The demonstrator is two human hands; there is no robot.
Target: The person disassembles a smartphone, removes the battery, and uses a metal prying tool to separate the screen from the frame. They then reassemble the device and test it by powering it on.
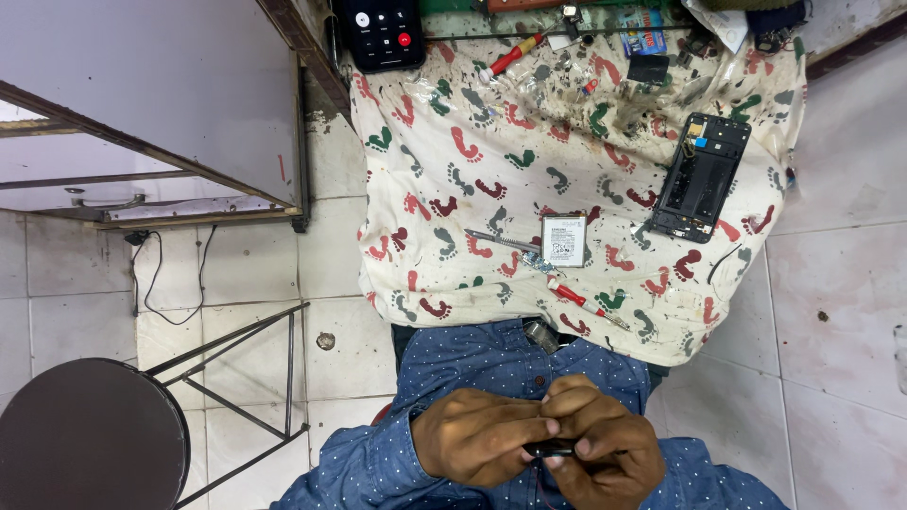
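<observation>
Head view, small dark part (553, 450) between fingers (529, 436)

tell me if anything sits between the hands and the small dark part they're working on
Nothing visible does. The left hand and right hand both already hold the small dark part directly, close to the blue dotted shirt. The battery and the screwdriver lie apart on the patterned cloth.

White-labelled battery (564, 240) mid-cloth; dark phone screen (383, 31) top left.

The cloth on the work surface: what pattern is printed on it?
The cloth is off-white with red, green and grey footprints, stained dark near its far edge; the head view shows it.
</observation>
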